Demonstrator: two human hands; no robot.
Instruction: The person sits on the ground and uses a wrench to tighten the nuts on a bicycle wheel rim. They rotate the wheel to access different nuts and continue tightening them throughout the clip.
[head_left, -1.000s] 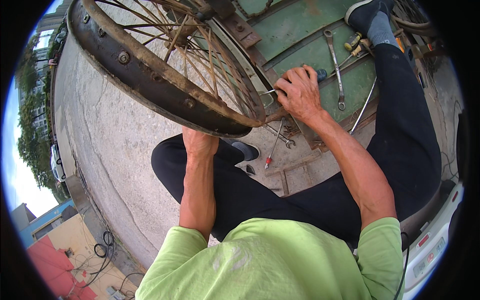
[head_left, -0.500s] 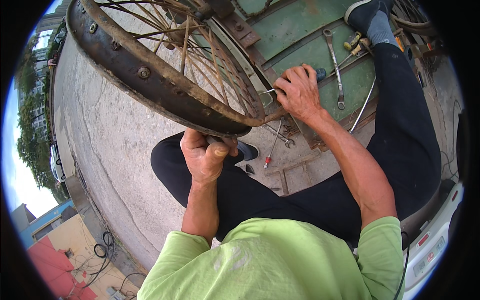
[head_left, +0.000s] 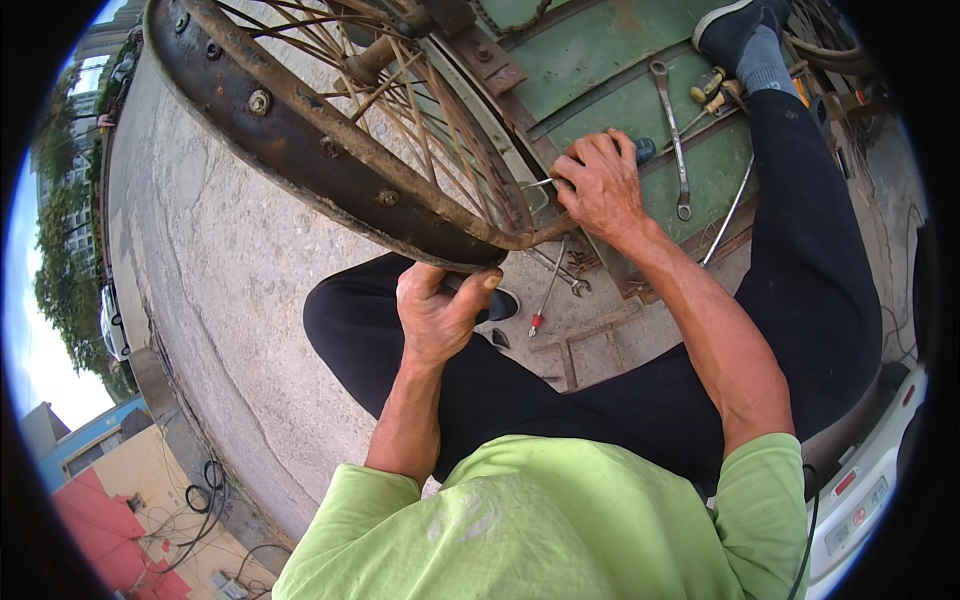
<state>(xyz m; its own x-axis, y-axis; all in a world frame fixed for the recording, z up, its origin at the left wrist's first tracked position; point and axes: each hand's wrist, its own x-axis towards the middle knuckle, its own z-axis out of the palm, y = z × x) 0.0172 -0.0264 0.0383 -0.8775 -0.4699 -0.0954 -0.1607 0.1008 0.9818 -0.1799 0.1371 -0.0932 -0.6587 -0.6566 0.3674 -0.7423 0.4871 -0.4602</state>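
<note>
A rusty spoked wheel (head_left: 300, 140) fills the upper left, with round metal fittings along its dark rim. My left hand (head_left: 440, 315) grips the rim's lower end; its thumb lies against the near edge and the other fingertips are hidden behind. My right hand (head_left: 603, 185) is closed round a screwdriver (head_left: 643, 151); part of its blue handle shows beyond the fingers. The thin shaft points left to the spokes beside a rusty bar, its tip hard to make out.
On the green metal panel (head_left: 575, 75) lie a long wrench (head_left: 671, 135) and yellow-handled screwdrivers (head_left: 707, 85). More wrenches (head_left: 575, 285) and a red-tipped tool (head_left: 537, 322) are on the concrete between my legs. A white machine (head_left: 865, 500) stands at lower right.
The wheel has turned, so the rim's fittings sit in different places. My left hand has slid slightly right along the rim, its thumb now stretched out. My right hand has hardly moved.
</note>
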